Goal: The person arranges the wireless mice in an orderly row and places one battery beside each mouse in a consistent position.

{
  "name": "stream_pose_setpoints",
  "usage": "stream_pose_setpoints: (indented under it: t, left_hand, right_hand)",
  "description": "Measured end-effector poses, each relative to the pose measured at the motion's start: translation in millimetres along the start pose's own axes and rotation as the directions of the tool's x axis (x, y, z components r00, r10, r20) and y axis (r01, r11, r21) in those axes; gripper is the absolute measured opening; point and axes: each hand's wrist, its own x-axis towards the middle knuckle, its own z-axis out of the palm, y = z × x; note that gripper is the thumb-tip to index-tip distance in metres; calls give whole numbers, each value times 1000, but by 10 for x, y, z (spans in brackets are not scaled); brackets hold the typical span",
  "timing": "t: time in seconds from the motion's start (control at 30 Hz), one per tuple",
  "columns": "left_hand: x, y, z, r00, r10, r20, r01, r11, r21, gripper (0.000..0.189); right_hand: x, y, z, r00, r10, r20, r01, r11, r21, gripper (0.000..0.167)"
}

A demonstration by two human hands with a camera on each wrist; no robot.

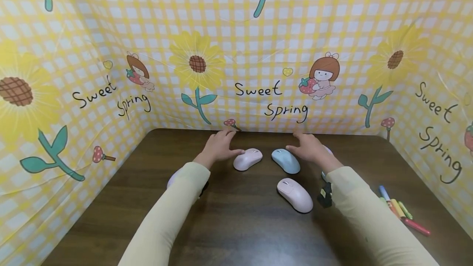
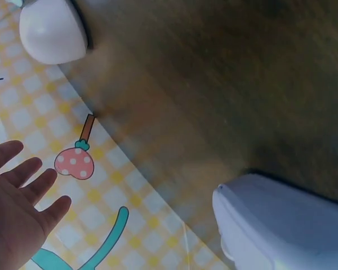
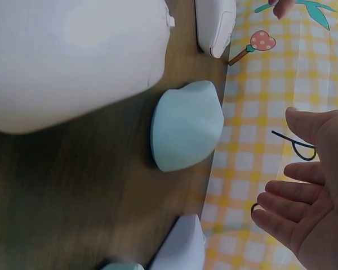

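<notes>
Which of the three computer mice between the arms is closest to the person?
The pale pink mouse lowest in the head view, in front of the light blue mouse; the blue one and the other pinkish mouse lie farther back.

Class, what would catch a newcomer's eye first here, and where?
First, the yellow checked cloth, upright behind and beside the table. Next, the open left hand and right hand near the table's far edge, with a pink mouse and a blue mouse between them.

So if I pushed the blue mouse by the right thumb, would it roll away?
Probably not: the blue mouse sits low on the table, so it should slide. It looks smooth and rounded, so maybe slippery to hold.
</notes>
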Motion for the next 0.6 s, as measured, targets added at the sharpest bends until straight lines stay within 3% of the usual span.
stream_pose_setpoints:
  t: [0.3, 0.6]
  left_hand:
    - [-50, 40, 105, 998, -10, 54, 11, 1000, -28, 88]
    - [-137, 107, 213, 999, -15, 45, 21, 990, -140, 84]
  right_hand:
    - [-12, -25, 146, 999, 26, 34, -27, 999, 36, 64]
    - [-42, 19, 266, 996, 86, 41, -91, 985, 149, 62]
